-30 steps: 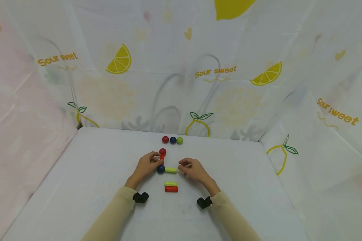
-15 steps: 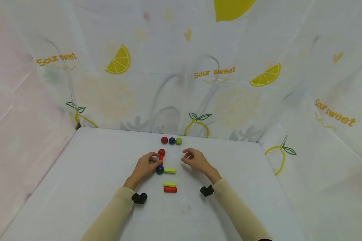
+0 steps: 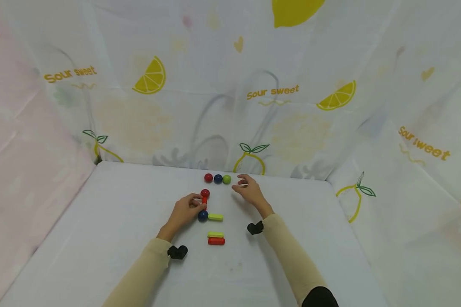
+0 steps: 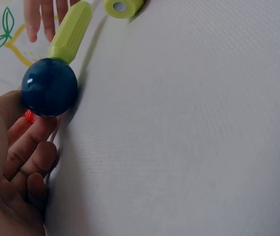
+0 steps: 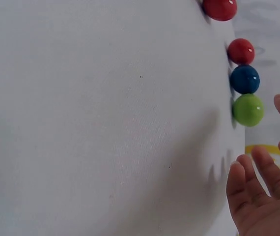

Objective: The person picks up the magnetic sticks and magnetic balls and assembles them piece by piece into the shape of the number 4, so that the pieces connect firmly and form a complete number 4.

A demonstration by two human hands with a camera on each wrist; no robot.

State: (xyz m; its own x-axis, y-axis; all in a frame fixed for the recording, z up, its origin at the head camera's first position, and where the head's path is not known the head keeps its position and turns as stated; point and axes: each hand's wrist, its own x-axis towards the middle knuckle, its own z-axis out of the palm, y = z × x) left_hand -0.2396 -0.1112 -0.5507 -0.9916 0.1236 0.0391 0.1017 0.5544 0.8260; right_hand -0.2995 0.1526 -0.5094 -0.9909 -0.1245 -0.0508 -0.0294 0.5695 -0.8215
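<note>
Since the earlier frame, my right hand (image 3: 251,189) has moved toward the far edge of the desk (image 3: 338,238); my left hand (image 3: 185,212) has kept its position.

Left hand: thumb and fingers pinch the short red plastic-looking rod (image 3: 205,201). This rod runs between a glossy red ball (image 3: 205,193) on the far-edge side and a glossy dark-blue ball (image 3: 202,216) on the near side. A ribbed yellow-green plastic-looking rod (image 3: 215,217) extends from the dark-blue ball toward the desk's right edge. The pinch presumably steadies these parts while the other hand is free. Whether the thumb touches the dark-blue ball, I cannot tell.

Right hand: holds nothing; fingers relaxed, thumb spread from them.

Loose parts: near the far edge, a glossy crimson ball (image 3: 208,178), a navy ball (image 3: 218,179) and a lime-green ball (image 3: 226,179) form a row, probably for easy selection. The lime-green ball lies just beside my right fingertips, not touching. Nearer me, a spare yellow-green rod (image 3: 215,234) and a spare red rod (image 3: 216,241) lie side by side, likely kept within reach.
</note>
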